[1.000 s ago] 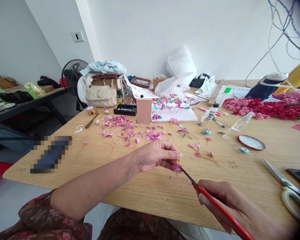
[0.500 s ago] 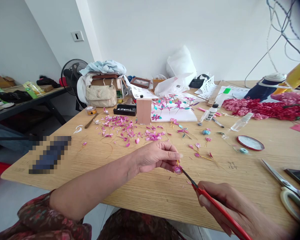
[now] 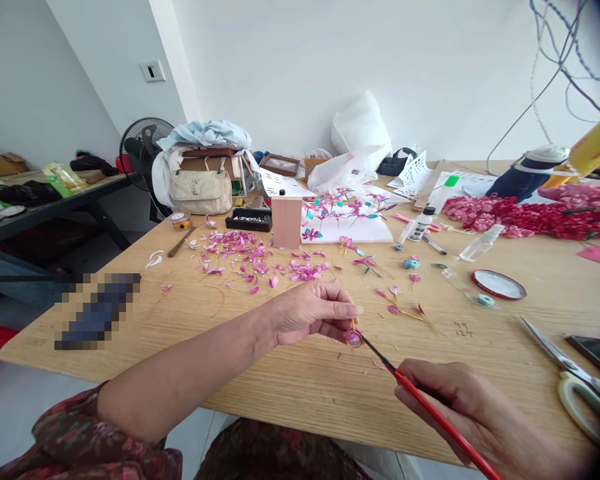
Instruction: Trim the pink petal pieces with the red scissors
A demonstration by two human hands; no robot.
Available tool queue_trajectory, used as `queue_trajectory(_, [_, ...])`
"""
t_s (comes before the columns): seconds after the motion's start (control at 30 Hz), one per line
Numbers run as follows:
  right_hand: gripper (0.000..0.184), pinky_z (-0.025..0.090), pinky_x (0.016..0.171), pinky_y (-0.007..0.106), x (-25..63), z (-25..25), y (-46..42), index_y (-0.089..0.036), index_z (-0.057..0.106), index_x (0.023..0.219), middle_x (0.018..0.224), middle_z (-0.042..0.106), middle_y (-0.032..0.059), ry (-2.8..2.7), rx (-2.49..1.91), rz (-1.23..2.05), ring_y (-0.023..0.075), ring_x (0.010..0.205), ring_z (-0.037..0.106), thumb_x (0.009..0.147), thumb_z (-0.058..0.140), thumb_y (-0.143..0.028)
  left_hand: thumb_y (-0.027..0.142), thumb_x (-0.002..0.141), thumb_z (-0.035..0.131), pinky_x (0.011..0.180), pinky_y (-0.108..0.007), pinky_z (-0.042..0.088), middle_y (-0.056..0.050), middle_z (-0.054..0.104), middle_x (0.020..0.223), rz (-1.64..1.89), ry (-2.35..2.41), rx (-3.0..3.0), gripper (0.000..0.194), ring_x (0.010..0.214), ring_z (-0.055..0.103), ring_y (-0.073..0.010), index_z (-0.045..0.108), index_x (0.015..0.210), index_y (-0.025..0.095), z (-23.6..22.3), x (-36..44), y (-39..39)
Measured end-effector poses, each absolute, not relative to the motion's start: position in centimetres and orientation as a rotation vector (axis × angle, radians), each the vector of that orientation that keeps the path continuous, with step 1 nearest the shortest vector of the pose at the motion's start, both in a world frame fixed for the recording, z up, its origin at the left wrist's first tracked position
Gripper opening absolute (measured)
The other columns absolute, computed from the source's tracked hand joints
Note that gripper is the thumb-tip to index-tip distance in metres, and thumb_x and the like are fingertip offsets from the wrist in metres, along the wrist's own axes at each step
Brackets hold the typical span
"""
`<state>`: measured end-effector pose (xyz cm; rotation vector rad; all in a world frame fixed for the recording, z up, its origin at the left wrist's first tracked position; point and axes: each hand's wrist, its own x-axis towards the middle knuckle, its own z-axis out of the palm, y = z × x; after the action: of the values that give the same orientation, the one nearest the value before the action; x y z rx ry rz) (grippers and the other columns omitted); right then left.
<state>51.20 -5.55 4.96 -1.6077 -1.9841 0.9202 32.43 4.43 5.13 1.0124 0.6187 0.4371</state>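
My left hand (image 3: 313, 312) is closed in a pinch on a small pink petal (image 3: 353, 338) with a thin yellow wire stem, held just above the wooden table (image 3: 290, 380). My right hand (image 3: 475, 413) grips a thin red-handled brush (image 3: 430, 412), and the brush's dark tip touches the petal. Several loose pink petals (image 3: 250, 257) lie scattered on the table beyond my left hand. A few wired petals (image 3: 397, 303) rest to the right of the held one.
A white board with pink and teal flowers (image 3: 350, 223) and a small wooden box (image 3: 287, 221) stand mid-table. Scissors (image 3: 575, 377), a phone (image 3: 597, 350), a red-rimmed lid (image 3: 497, 285), a small glue bottle (image 3: 423, 223) and a heap of red-pink flowers (image 3: 525, 217) lie right. A beige bag (image 3: 201, 190) sits far left.
The brush tip has shifted slightly against the petal and my right hand has edged along the handle. My left hand holds its place.
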Motion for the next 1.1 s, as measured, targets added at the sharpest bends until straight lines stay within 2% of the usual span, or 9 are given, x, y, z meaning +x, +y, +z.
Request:
queue_trajectory(0.17, [0.035,0.037,0.046,0.023,52.3,4.5,-5.4,-0.021,0.054,0.062,0.057,0.059,0.0009,-2.148,-1.589,0.997,0.0144,0.050,0.050,0.084,0.045,-0.047,0.031,0.065,0.073,0.066,-0.026,0.046,0.002,0.058,0.060,0.492,0.598,1.046,0.025,0.057,0.061,-0.0097,0.057,0.064,0.012,4.8,32.2,4.6])
queue_trajectory(0.37, [0.031,0.036,0.043,0.022,53.3,3.6,-5.2,-0.021,0.052,0.066,0.053,0.046,-0.0038,-1.770,-1.475,1.166,0.0120,0.047,0.042,0.077,0.057,-0.049,0.028,0.066,0.073,0.065,-0.024,0.044,0.003,0.058,0.061,0.747,0.578,0.942,0.020,0.059,0.057,-0.0086,0.058,0.065,0.014,4.7,32.2,3.6])
queue_trajectory(0.47, [0.027,0.038,0.046,0.022,52.2,2.9,-5.0,-0.021,0.056,0.077,0.067,0.054,-0.0013,-1.394,-1.424,1.044,0.0128,0.054,0.046,0.072,0.065,-0.046,0.027,0.067,0.072,0.064,-0.022,0.042,0.003,0.057,0.061,0.892,0.581,0.869,0.018,0.060,0.055,-0.0076,0.059,0.064,0.014,4.4,32.9,2.5])
queue_trajectory(0.53, [0.028,0.041,0.053,0.023,51.0,2.5,-4.8,-0.022,0.058,0.085,0.084,0.060,0.0018,-1.192,-1.368,0.989,0.0140,0.063,0.050,0.069,0.070,-0.041,0.025,0.069,0.070,0.063,-0.021,0.041,0.003,0.057,0.062,0.971,0.564,0.813,0.016,0.061,0.054,-0.0070,0.060,0.065,0.014,4.0,33.6,1.7])
queue_trajectory(0.6, [0.029,0.042,0.054,0.023,49.7,2.3,-4.4,-0.022,0.058,0.086,0.088,0.062,0.0023,-1.081,-1.268,0.981,0.0142,0.065,0.051,0.066,0.073,-0.037,0.025,0.072,0.068,0.062,-0.020,0.040,0.002,0.057,0.062,1.028,0.548,0.761,0.014,0.061,0.053,-0.0069,0.060,0.066,0.014,3.5,34.3,1.0])
queue_trajectory(0.83, [0.022,0.041,0.049,0.019,48.2,2.5,-3.5,-0.022,0.056,0.079,0.068,0.058,-0.0029,-1.028,-1.130,1.051,0.0102,0.056,0.048,0.069,0.073,-0.031,0.024,0.073,0.067,0.062,-0.019,0.040,0.001,0.056,0.063,1.092,0.553,0.674,0.014,0.061,0.051,-0.0063,0.059,0.067,0.014,2.3,35.6,-0.2])
queue_trajectory(0.93, [0.023,0.039,0.047,0.019,48.5,2.9,-3.4,-0.021,0.055,0.077,0.063,0.057,-0.0042,-1.063,-1.183,1.048,0.0090,0.052,0.046,0.069,0.074,-0.031,0.025,0.076,0.063,0.063,-0.021,0.042,0.001,0.054,0.068,0.992,0.575,0.771,0.012,0.063,0.053,-0.0077,0.058,0.079,0.015,2.2,34.9,0.1])
queue_trajectory(1.03, [0.024,0.039,0.047,0.019,49.1,3.1,-3.4,-0.020,0.054,0.076,0.064,0.059,-0.0036,-1.131,-1.243,1.051,0.0097,0.053,0.048,0.068,0.074,-0.032,0.026,0.078,0.061,0.064,-0.024,0.044,-0.001,0.054,0.083,1.073,0.687,1.172,0.022,0.070,0.054,-0.0103,0.055,0.098,0.021,2.6,33.4,1.0])
queue_trajectory(1.1, [0.025,0.038,0.045,0.020,49.4,3.2,-3.5,-0.020,0.054,0.077,0.065,0.060,-0.0029,-1.162,-1.267,1.045,0.0101,0.053,0.048,0.068,0.074,-0.032,0.024,0.077,0.061,0.073,-0.027,0.045,-0.005,0.053,0.097,1.235,0.747,1.721,0.027,0.085,0.053,-0.0139,0.057,0.104,0.022,3.2,32.3,1.7])
